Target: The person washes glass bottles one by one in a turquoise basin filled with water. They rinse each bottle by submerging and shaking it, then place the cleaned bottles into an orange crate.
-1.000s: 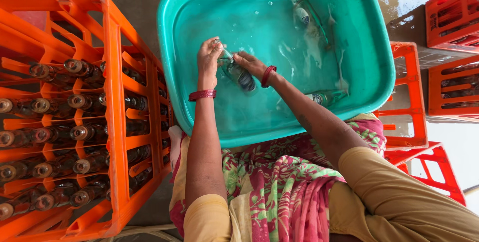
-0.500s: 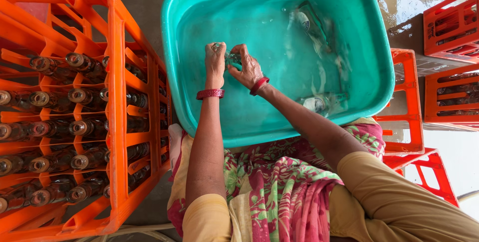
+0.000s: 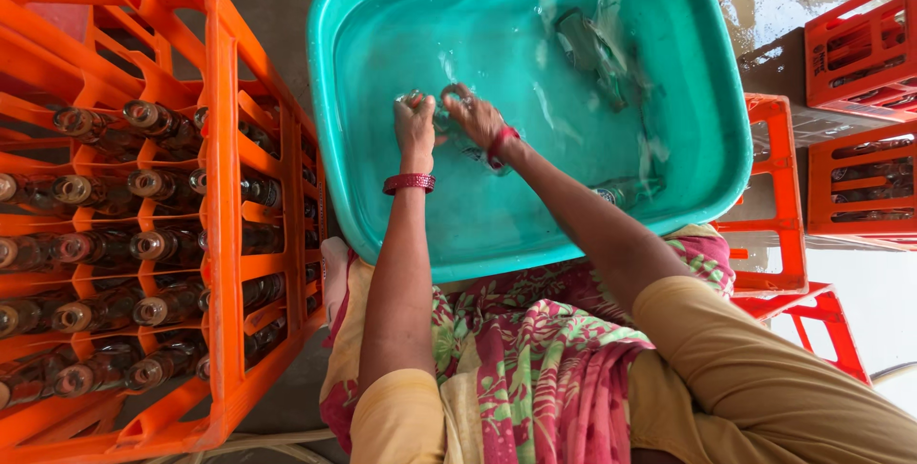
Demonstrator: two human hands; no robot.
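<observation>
A large teal plastic tub [image 3: 726,158] holds clear water. Both my hands are in the water near its middle. My left hand [image 3: 415,120] and my right hand [image 3: 474,114] grip a clear glass bottle [image 3: 445,122] between them, its neck pointing away from me. Each wrist wears a red bangle. Another glass bottle [image 3: 592,53] lies under water at the tub's far right, and a third bottle [image 3: 621,192] rests near the right rim.
An orange crate [image 3: 220,235] at my left holds several empty glass bottles lying on their sides. More orange and red crates [image 3: 860,53] stand at the right. Wet concrete floor shows beyond the tub. My patterned skirt fills the foreground.
My hands have lifted the bottle higher in the water and drawn closer together. The view has shifted slightly, so the tub sits further right in the picture.
</observation>
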